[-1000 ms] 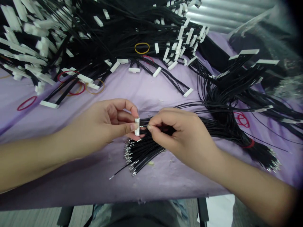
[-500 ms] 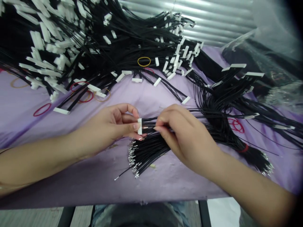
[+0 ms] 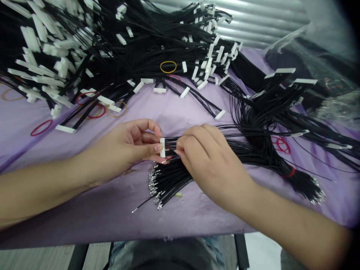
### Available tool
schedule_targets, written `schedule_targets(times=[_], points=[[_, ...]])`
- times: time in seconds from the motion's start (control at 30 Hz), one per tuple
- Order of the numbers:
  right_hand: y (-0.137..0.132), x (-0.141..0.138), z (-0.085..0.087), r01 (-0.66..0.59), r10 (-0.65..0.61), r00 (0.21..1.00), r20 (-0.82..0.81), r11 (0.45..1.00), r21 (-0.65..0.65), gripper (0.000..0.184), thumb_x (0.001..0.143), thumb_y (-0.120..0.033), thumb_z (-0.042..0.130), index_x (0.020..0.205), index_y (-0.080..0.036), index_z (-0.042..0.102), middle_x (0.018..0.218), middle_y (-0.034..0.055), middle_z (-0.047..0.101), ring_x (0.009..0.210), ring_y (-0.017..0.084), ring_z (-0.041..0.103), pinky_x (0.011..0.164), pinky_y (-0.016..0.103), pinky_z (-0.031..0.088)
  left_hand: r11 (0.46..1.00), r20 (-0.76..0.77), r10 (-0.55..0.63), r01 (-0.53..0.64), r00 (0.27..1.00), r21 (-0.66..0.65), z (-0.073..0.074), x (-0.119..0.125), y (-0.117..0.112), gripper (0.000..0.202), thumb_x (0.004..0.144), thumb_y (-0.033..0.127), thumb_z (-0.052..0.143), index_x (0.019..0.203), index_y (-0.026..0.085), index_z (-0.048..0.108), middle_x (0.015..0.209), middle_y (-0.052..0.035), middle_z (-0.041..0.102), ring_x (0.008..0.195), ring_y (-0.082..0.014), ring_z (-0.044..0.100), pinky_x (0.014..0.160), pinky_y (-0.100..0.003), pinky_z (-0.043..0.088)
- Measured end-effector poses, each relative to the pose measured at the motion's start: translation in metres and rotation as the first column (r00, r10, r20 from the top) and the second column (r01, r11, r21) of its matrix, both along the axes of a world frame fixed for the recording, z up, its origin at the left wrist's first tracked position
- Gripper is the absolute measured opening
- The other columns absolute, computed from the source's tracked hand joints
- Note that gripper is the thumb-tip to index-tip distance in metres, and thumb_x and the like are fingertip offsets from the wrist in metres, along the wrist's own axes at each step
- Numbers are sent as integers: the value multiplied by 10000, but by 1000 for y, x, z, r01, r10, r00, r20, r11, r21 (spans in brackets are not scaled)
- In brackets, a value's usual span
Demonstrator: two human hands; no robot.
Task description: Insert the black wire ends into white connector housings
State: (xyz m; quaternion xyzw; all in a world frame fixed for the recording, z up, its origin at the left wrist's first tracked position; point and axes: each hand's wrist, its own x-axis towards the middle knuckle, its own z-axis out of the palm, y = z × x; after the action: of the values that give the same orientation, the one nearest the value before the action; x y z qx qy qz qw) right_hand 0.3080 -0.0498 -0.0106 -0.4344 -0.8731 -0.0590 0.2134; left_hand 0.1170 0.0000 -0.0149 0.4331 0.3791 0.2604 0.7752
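Observation:
Between the thumb and fingers of my left hand [image 3: 142, 144] is a small white connector housing [image 3: 162, 147], held upright with black wires running out of its right side. My right hand [image 3: 206, 153] pinches a thin black wire [image 3: 170, 150] just right of the housing, its tip at or close to the housing's face. Whether the tip is inside, I cannot tell. Under both hands lies a fanned bundle of black wires [image 3: 171, 180] with bare metal terminals at the left end. One stray wire [image 3: 143, 204] sticks out toward the lower left.
Across the back lies a big heap of black cables [image 3: 146, 48] with white connectors. More cables [image 3: 261, 108] lie at right, near a clear plastic bag [image 3: 332, 75]. Rubber bands, including a red one [image 3: 41, 128], are scattered on the purple cloth [image 3: 98, 213].
My right hand has shifted left, bringing the pinched wire's tip closer to the white housing. The whole view has shifted slightly. My left hand keeps its grip.

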Motion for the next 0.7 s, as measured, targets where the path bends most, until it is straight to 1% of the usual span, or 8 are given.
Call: schedule_targets(times=[0.1,0.2,0.33,0.43,0.5,0.6,0.67,0.7], points=[[-1,0,3,-23,21,999,35,999,32,201,921,-86,435,813,-121,601,842,117,608,802,246,485,720,411,409,999,16,8,-7,1000,-33,2,0,0,211,767,59,708,811,178,539,717,25,688,676,-114,692,668,-173,591],[-2,-3,3,-8,6,999,36,999,53,230,934,-89,406,826,-121,607,851,129,618,799,252,474,700,407,397,999,-3,6,-6,1000,-49,3,1,1,232,738,71,737,806,178,542,691,27,670,652,-124,687,652,-193,599],[-3,-8,-3,5,-7,1000,25,997,80,249,946,-108,390,849,-107,619,903,160,631,815,256,469,706,401,396,1000,-5,10,-10,1000,-26,2,2,1,229,725,61,736,768,171,541,677,31,646,638,-118,668,639,-208,606],[-2,-10,-6,9,-12,999,30,996,84,261,945,-96,378,878,-93,630,905,164,636,811,251,466,710,393,396,1000,-10,27,-27,1000,6,1,2,1,267,701,34,748,721,166,517,652,51,610,620,-106,651,625,-205,604],[-2,-11,-7,-25,24,1000,7,997,76,284,953,-98,360,877,-97,633,892,155,639,813,246,470,711,387,396,1000,-8,17,-17,1000,12,1,2,1,272,715,40,742,707,166,500,644,56,593,613,-102,643,624,-206,601],[-2,-13,-5,-98,101,995,-22,991,88,271,956,-121,379,880,-106,639,871,130,646,801,236,474,701,378,394,1000,25,-9,9,1000,8,3,2,-1,306,721,87,758,675,161,464,636,44,598,577,-92,624,561,-154,565],[-2,-13,-3,-119,121,992,-27,990,82,257,953,-127,397,872,-111,640,860,117,651,796,229,483,710,372,404,1000,31,-2,2,1000,10,5,1,-2,357,705,115,781,655,163,431,638,35,604,570,-92,620,538,-138,549],[-2,-11,-3,-120,123,992,-42,991,65,249,953,-132,406,863,-113,638,855,112,653,802,223,493,722,369,414,1000,21,5,-5,1000,11,5,1,-3,369,707,119,780,654,166,418,649,32,608,582,-96,625,551,-148,558]])
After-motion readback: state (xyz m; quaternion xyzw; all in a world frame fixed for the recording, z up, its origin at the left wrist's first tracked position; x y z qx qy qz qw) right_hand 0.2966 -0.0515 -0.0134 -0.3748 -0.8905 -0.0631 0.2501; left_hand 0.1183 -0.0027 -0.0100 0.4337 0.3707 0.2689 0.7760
